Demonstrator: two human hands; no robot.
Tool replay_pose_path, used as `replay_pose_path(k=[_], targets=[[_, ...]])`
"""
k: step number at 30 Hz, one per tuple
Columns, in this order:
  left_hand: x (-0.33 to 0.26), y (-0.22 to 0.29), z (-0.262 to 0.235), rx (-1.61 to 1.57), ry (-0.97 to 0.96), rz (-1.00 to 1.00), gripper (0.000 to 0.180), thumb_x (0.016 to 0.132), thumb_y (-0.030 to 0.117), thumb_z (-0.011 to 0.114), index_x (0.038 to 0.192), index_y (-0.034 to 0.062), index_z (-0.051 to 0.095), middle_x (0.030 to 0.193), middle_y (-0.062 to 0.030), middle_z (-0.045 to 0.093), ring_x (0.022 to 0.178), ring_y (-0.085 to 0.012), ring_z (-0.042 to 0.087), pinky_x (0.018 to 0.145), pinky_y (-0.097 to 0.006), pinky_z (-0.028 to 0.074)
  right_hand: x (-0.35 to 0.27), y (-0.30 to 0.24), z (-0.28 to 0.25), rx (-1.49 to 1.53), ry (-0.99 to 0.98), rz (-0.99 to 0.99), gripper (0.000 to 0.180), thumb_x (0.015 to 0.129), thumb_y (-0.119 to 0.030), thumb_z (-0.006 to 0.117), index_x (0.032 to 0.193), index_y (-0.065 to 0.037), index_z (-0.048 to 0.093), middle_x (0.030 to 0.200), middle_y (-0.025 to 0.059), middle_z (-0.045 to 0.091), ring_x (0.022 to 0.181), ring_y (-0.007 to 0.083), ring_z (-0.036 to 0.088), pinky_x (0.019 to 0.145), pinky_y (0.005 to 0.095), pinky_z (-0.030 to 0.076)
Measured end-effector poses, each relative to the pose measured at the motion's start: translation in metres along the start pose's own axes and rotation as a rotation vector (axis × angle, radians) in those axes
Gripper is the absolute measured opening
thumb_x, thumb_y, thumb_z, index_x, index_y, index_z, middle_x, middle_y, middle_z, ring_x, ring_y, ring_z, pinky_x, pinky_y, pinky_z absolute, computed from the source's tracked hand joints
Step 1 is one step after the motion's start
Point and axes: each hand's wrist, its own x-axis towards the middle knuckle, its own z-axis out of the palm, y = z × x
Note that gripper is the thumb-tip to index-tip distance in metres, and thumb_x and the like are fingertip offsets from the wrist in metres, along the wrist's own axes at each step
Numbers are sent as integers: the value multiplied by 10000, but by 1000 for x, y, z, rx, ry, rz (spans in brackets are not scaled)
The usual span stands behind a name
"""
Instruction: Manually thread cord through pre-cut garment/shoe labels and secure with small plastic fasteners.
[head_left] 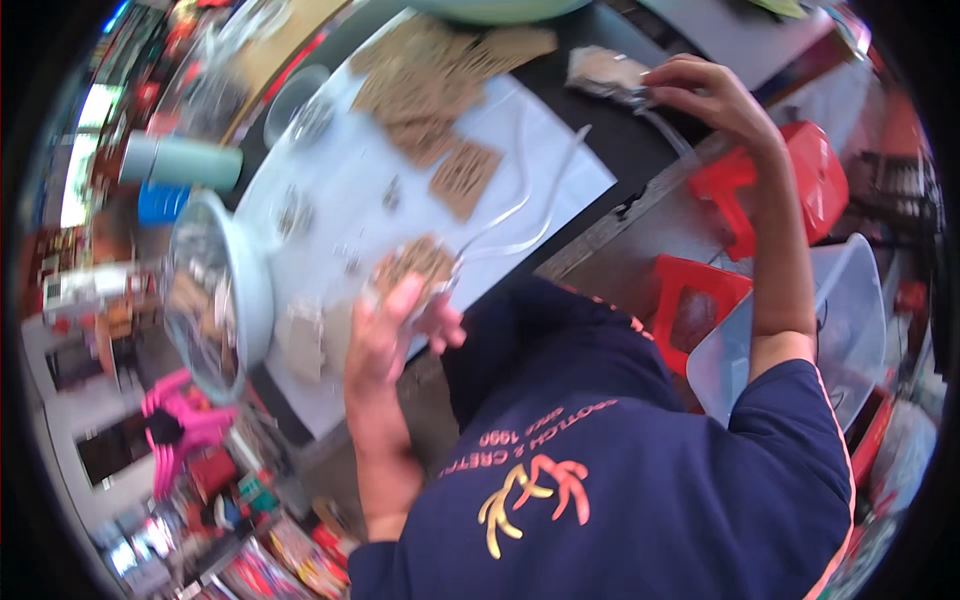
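Observation:
Low over the white sheet, my left hand (395, 325) has its fingers curled round a brown printed card (425, 258) that seems wrapped in clear plastic. A thin white strip (515, 235) loops up from this card across the sheet. At the upper right, my right hand (715, 95) is stretched out over the dark table edge, its fingers pinching the end of a small clear plastic packet (605, 72) with something pale beige inside. Another white strip (665, 130) hangs below those fingers. Several brown printed cards (425, 85) lie overlapping at the far side. The picture is slightly blurred.
A pale blue tub (255, 300) holding packets stands at the left, near a mint-green cylinder (185, 160). Small clear packets (295, 215) are scattered on the white sheet (400, 165). Red stools (690, 300) and a clear plastic bin (850, 310) stand at the right.

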Motion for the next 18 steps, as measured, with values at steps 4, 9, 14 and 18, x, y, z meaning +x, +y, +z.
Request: replay_pose_path(k=[4, 9, 14, 18], targets=[[2, 0, 5, -31, 25, 38, 398, 936, 343, 557, 1087, -23, 596, 765, -139, 669, 601, -236, 674, 475, -275, 500, -1, -44, 12, -316, 227, -258, 217, 879, -182, 668, 1017, -16, 689, 1009, 75, 626, 898, 173, 601, 807, 303, 468], [-10, -1, 10, -91, -33, 102, 421, 974, 370, 515, 1092, -26, 599, 815, -145, 670, 613, -230, 680, 470, -251, 513, -7, -135, 69, -52, -59, -435, 137, 871, -72, 651, 985, -7, 690, 935, 90, 647, 829, 187, 620, 733, 297, 486], [-21, 1, 8, -111, -77, 111, 415, 975, 357, 510, 1111, -28, 588, 836, -151, 668, 614, -231, 679, 471, -251, 515, -15, -159, 120, 225, -268, -362, 236, 881, -115, 656, 1100, -29, 658, 1059, 105, 665, 832, 184, 651, 684, 292, 502], [-26, 4, 7, -162, -96, 100, 401, 969, 333, 514, 1132, -28, 576, 837, -150, 667, 614, -235, 679, 473, -255, 516, -11, -162, 130, 174, -346, -281, 190, 884, -84, 648, 1059, -17, 674, 907, 74, 647, 705, 128, 586, 620, 282, 461]])
